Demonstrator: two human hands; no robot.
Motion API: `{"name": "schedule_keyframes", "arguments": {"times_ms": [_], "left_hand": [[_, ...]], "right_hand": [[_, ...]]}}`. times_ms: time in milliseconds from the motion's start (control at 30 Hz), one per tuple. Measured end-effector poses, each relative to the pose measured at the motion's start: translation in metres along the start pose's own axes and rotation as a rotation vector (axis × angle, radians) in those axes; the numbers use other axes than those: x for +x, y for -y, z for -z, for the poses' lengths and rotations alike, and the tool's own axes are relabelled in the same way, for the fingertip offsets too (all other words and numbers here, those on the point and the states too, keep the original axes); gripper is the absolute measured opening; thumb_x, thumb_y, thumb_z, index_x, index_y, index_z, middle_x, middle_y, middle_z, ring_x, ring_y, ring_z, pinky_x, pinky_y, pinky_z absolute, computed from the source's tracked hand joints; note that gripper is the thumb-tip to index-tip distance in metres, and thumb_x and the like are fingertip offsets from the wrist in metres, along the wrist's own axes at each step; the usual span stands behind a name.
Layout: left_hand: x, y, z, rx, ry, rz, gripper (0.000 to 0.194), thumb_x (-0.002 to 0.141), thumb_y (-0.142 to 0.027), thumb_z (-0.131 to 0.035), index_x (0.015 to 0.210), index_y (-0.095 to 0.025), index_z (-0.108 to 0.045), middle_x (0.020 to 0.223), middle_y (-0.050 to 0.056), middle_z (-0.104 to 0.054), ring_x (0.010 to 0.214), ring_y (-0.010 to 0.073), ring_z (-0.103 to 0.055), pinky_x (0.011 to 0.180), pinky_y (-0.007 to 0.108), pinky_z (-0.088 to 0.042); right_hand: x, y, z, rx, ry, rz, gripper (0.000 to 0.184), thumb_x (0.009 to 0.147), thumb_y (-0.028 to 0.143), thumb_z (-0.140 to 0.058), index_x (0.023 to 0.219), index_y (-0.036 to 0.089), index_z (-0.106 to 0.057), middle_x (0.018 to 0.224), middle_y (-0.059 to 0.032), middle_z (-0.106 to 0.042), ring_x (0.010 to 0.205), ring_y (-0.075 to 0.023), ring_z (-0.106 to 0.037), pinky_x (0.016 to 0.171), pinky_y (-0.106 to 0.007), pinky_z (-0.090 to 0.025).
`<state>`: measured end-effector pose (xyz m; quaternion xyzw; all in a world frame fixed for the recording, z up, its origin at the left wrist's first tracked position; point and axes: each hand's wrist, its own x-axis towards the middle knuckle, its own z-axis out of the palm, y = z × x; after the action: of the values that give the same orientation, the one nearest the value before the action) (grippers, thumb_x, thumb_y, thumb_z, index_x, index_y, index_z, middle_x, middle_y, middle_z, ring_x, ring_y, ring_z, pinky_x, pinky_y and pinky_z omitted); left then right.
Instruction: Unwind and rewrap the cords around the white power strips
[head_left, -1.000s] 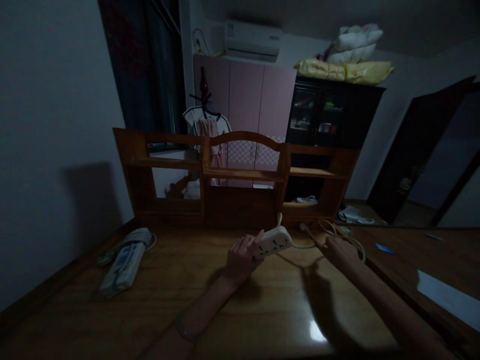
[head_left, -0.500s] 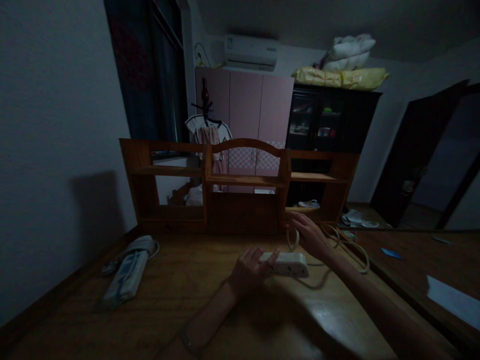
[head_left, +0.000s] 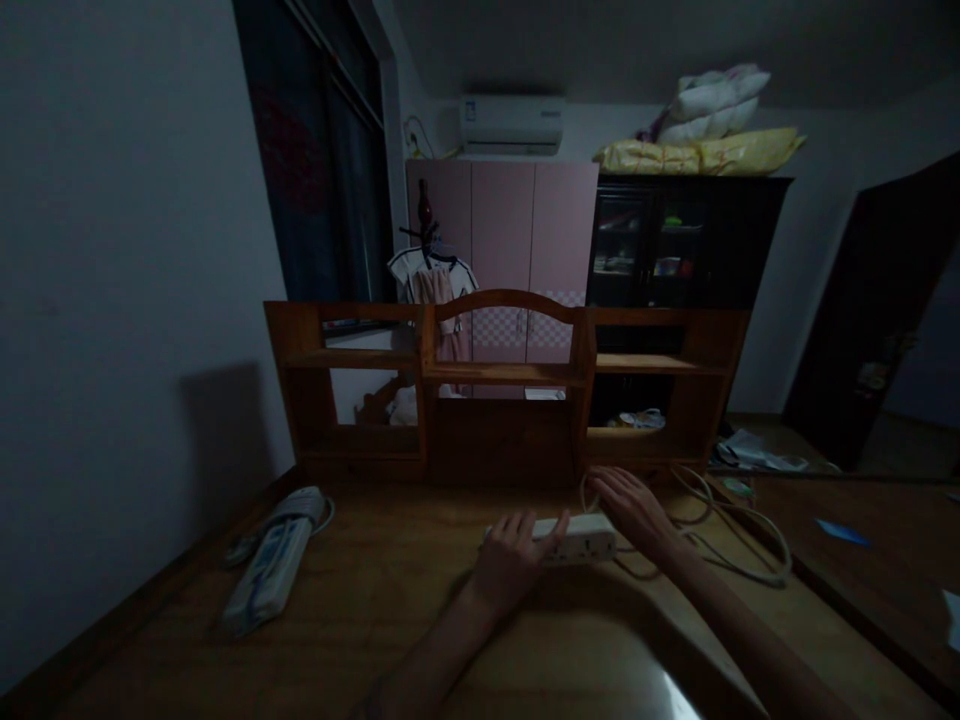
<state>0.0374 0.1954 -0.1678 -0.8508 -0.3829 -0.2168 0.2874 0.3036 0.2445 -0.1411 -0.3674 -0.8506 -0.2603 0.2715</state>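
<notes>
A white power strip (head_left: 586,540) is raised a little over the wooden tabletop, its sockets facing me. My left hand (head_left: 514,550) grips its left part, fingers over the top edge. At its right end my right hand (head_left: 628,505) is closed on the pale cord (head_left: 585,492), which bends in a small loop behind the strip. More of that cord (head_left: 761,575) lies in loose curves on the table to the right. Off to the left rests a second power strip (head_left: 274,575), its own cord wound around its far end.
A low wooden shelf unit (head_left: 506,374) runs along the table's back edge. To the right, past a ledge, a brown surface (head_left: 847,580) carries a blue card (head_left: 842,531). A wall stands close on the left.
My right hand has come down toward the strip's right end, and the cord loop has drawn in close to it. The left hand keeps its hold. The whole view has shifted slightly.
</notes>
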Motion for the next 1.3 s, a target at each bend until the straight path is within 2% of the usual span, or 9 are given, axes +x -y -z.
{"name": "schedule_keyframes", "arguments": {"times_ms": [167, 333, 533, 700, 867, 1000, 1167, 1233, 1300], "left_hand": [[0.001, 0.000, -0.004, -0.019, 0.032, -0.006, 0.067, 0.090, -0.025, -0.049, 0.147, -0.036, -0.015, 0.098, 0.008, -0.055, 0.085, 0.0207, -0.054, 0.073, 0.032, -0.045], [0.003, -0.007, -0.003, -0.080, 0.068, -0.019, 0.066, 0.090, -0.023, -0.046, 0.147, -0.037, -0.015, 0.102, 0.009, -0.055, 0.089, 0.0221, -0.055, 0.077, 0.035, -0.046], [0.004, -0.013, 0.001, -0.151, 0.113, -0.019, 0.067, 0.091, -0.026, -0.046, 0.148, -0.036, -0.012, 0.101, 0.009, -0.055, 0.091, 0.0228, -0.054, 0.079, 0.036, -0.046], [0.004, -0.015, 0.000, -0.173, 0.145, -0.007, 0.068, 0.090, -0.030, -0.048, 0.148, -0.036, -0.012, 0.099, 0.007, -0.054, 0.088, 0.0227, -0.053, 0.078, 0.036, -0.046], [0.003, -0.015, 0.001, -0.160, 0.135, 0.005, 0.066, 0.091, -0.031, -0.048, 0.147, -0.037, -0.015, 0.096, 0.007, -0.053, 0.086, 0.0218, -0.052, 0.077, 0.035, -0.045], [0.003, -0.013, 0.002, -0.134, 0.149, 0.009, 0.067, 0.090, -0.033, -0.050, 0.147, -0.038, -0.014, 0.098, 0.007, -0.052, 0.088, 0.0232, -0.052, 0.077, 0.036, -0.045], [0.002, -0.011, 0.001, -0.135, 0.139, 0.040, 0.071, 0.087, -0.037, -0.054, 0.147, -0.036, -0.015, 0.098, 0.007, -0.052, 0.088, 0.0239, -0.052, 0.076, 0.036, -0.045], [0.001, -0.011, 0.002, -0.161, 0.129, 0.069, 0.072, 0.087, -0.042, -0.054, 0.147, -0.036, -0.015, 0.098, 0.007, -0.052, 0.087, 0.0239, -0.052, 0.076, 0.036, -0.044], [0.001, -0.010, 0.002, -0.188, 0.114, 0.102, 0.072, 0.086, -0.048, -0.052, 0.148, -0.035, -0.015, 0.098, 0.007, -0.052, 0.087, 0.0239, -0.052, 0.075, 0.036, -0.044]], "right_hand": [[-0.014, 0.002, -0.012, 0.084, -0.051, -0.091, 0.033, 0.091, 0.009, -0.042, 0.119, 0.018, -0.055, 0.125, -0.0111, -0.057, 0.115, -0.0246, -0.053, 0.094, -0.043, -0.047], [-0.017, 0.005, 0.003, 0.095, -0.112, -0.099, 0.032, 0.092, 0.012, -0.043, 0.120, 0.021, -0.055, 0.128, -0.0091, -0.056, 0.121, -0.0259, -0.049, 0.100, -0.048, -0.043], [-0.013, 0.013, 0.024, 0.063, -0.165, -0.049, 0.034, 0.092, 0.009, -0.044, 0.122, 0.022, -0.054, 0.140, -0.0062, -0.046, 0.131, -0.0239, -0.038, 0.108, -0.048, -0.035], [-0.012, 0.017, 0.025, 0.082, -0.209, -0.063, 0.032, 0.092, 0.008, -0.044, 0.118, 0.021, -0.054, 0.142, -0.0056, -0.045, 0.132, -0.0238, -0.038, 0.107, -0.048, -0.037], [-0.012, 0.015, 0.024, 0.080, -0.179, -0.070, 0.032, 0.090, 0.009, -0.044, 0.116, 0.023, -0.055, 0.141, -0.0039, -0.045, 0.132, -0.0249, -0.037, 0.108, -0.051, -0.035], [-0.013, 0.013, 0.027, 0.068, -0.186, -0.094, 0.031, 0.088, 0.011, -0.046, 0.114, 0.023, -0.057, 0.133, -0.0057, -0.054, 0.130, -0.0256, -0.040, 0.108, -0.050, -0.034], [-0.014, 0.012, 0.025, 0.089, -0.205, -0.163, 0.022, 0.085, 0.015, -0.052, 0.105, 0.021, -0.059, 0.110, -0.0083, -0.063, 0.117, -0.0272, -0.050, 0.105, -0.049, -0.037], [-0.014, 0.012, 0.023, 0.108, -0.198, -0.205, 0.014, 0.086, 0.018, -0.052, 0.098, 0.020, -0.059, 0.100, -0.0087, -0.063, 0.110, -0.0272, -0.053, 0.100, -0.046, -0.040], [-0.015, 0.014, 0.022, 0.139, -0.171, -0.252, 0.009, 0.089, 0.021, -0.050, 0.090, 0.019, -0.058, 0.090, -0.0083, -0.061, 0.097, -0.0251, -0.057, 0.087, -0.039, -0.046]]}}
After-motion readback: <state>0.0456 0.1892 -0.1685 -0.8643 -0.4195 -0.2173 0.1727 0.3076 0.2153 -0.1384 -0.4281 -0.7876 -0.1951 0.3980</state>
